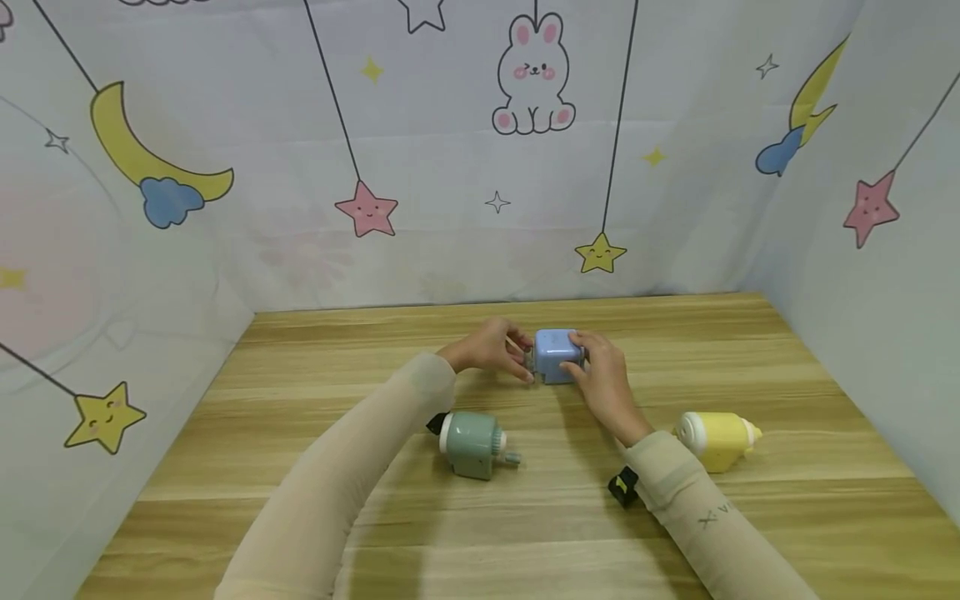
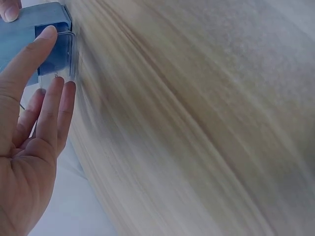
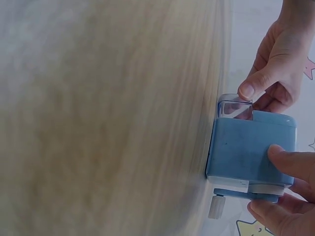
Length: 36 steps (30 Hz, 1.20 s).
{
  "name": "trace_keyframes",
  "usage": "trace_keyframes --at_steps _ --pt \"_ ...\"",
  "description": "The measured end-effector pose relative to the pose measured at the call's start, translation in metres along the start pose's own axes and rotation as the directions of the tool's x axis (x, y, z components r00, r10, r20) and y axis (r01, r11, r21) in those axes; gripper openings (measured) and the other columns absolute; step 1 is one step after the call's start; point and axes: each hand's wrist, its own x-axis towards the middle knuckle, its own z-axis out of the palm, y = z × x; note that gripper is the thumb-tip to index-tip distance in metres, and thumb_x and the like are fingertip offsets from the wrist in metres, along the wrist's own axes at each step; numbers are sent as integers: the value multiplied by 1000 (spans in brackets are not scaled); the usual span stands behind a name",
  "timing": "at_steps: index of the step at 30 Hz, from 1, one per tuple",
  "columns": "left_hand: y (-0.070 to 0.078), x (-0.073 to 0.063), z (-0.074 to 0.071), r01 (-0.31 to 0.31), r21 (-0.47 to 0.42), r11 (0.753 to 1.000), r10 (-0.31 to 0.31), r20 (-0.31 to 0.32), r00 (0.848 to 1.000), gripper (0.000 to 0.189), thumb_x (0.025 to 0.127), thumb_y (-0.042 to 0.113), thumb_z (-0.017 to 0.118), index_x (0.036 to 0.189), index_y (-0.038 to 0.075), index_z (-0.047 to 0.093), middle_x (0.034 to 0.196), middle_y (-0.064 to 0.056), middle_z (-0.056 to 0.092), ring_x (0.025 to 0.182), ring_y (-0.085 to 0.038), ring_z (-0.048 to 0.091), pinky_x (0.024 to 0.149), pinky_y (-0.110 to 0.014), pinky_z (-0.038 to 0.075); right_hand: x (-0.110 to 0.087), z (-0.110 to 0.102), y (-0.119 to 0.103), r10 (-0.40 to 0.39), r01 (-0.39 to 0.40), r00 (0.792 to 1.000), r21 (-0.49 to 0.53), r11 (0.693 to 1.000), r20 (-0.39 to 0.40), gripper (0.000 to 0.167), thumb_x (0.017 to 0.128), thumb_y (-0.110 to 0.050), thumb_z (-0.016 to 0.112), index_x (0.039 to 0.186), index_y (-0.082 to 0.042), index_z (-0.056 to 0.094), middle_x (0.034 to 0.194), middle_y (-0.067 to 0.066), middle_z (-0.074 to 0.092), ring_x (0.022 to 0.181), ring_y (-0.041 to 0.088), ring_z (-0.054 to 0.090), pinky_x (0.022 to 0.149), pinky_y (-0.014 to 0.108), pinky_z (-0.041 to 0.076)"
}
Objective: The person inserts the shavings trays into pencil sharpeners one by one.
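A blue pencil sharpener (image 1: 557, 350) with a crank stands towards the back of the wooden table. My right hand (image 1: 606, 383) grips its body from the right, thumb on the near face in the right wrist view. From the sharpener's left end sticks a clear shavings drawer (image 3: 234, 109), partly out of the body. My left hand (image 1: 491, 346) pinches this drawer, with the thumb (image 2: 47, 34) on one side and the fingers at the other. A crank handle (image 3: 216, 206) shows at the opposite end.
Nearer me, a green pencil sharpener (image 1: 471, 446) sits between the forearms, its crank to the right. A yellow pencil sharpener (image 1: 720, 437) lies beyond the right sleeve. Small black devices (image 1: 623, 486) show beside both cuffs. Patterned cloth (image 1: 450, 267) walls the table at the back and sides.
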Motion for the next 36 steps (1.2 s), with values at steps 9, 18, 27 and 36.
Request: trace_keyframes --at_steps 9,18,27,36 --pt "0 1 1 -9 0 1000 9 -6 1000 53 74 7 89 119 -5 65 113 -16 67 96 -24 70 81 -27 57 -1 -1 0 2 -2 1000 15 1000 12 46 81 1 80 122 14 62 125 29 60 117 43 58 95 46 52" --pt "0 0 2 -5 10 1000 5 -9 1000 52 75 9 89 119 -4 65 113 -15 66 98 -25 69 82 -27 57 -1 0 -2 5 -5 1000 14 1000 14 46 82 1 79 122 14 62 125 29 61 117 43 58 97 47 50" --pt "0 -1 1 -6 -7 1000 6 -13 1000 54 74 9 90 120 -5 64 114 -15 66 97 -25 70 82 -27 57 -1 0 -3 3 -3 1000 14 1000 11 45 82 0 79 121 15 62 124 29 61 117 43 58 96 47 51" --pt "0 -2 1 -5 4 1000 5 -16 1000 54 74 9 90 119 -5 64 114 -16 66 97 -25 70 83 -27 57 -1 2 -3 -9 9 1000 9 1000 7 46 82 0 79 122 14 62 124 28 62 116 42 58 97 47 51"
